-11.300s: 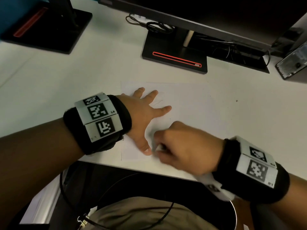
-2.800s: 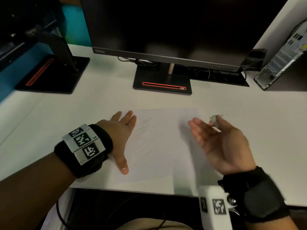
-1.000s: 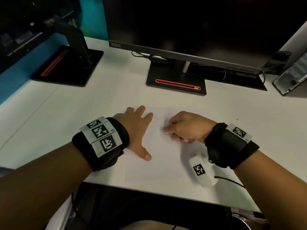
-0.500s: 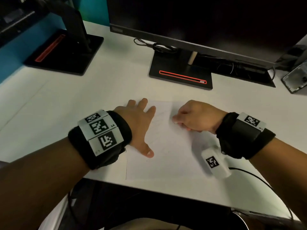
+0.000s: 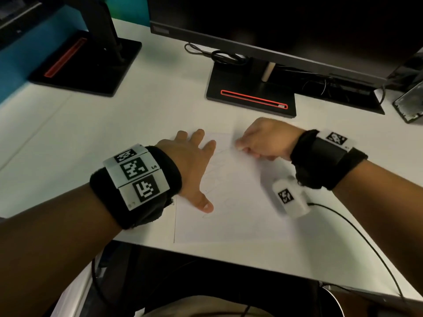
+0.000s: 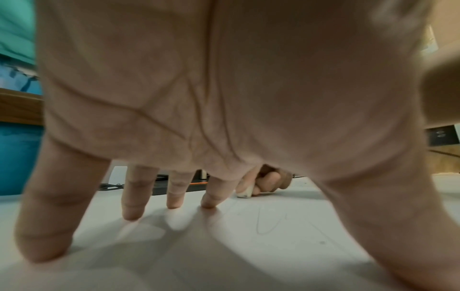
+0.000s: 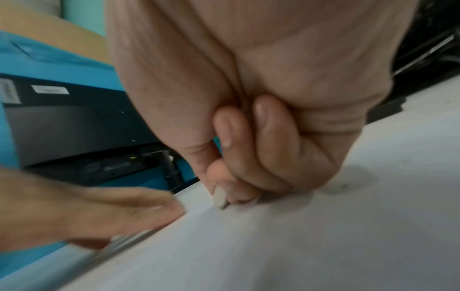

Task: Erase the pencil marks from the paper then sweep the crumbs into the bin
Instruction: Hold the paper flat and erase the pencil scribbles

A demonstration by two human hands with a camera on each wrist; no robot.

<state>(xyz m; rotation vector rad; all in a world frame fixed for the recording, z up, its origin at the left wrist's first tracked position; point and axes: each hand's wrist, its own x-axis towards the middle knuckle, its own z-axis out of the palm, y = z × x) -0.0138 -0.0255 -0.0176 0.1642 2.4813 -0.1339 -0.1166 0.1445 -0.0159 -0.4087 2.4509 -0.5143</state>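
Observation:
A white sheet of paper (image 5: pixel 233 216) with faint pencil marks (image 5: pixel 217 161) lies on the white desk near its front edge. My left hand (image 5: pixel 194 161) lies flat on the paper's left side, fingers spread, pressing it down. My right hand (image 5: pixel 258 140) is at the paper's top edge and pinches a small white eraser (image 7: pixel 220 197) whose tip touches the sheet. The left wrist view shows that eraser (image 6: pixel 245 194) beyond my spread fingers (image 6: pixel 209 196), with a pencil loop (image 6: pixel 266 224) on the paper in front. No bin is in view.
A monitor stand (image 5: pixel 251 97) with a red stripe stands just behind the paper, with cables (image 5: pixel 219 56) beside it. A second black stand (image 5: pixel 87 62) is at the back left. A dark box (image 5: pixel 409 104) sits at the far right. A thin cable (image 5: pixel 366 243) trails from my right wrist.
My right hand has shifted with the eraser a little up the paper toward its top edge. My left hand has stayed pressed on the paper.

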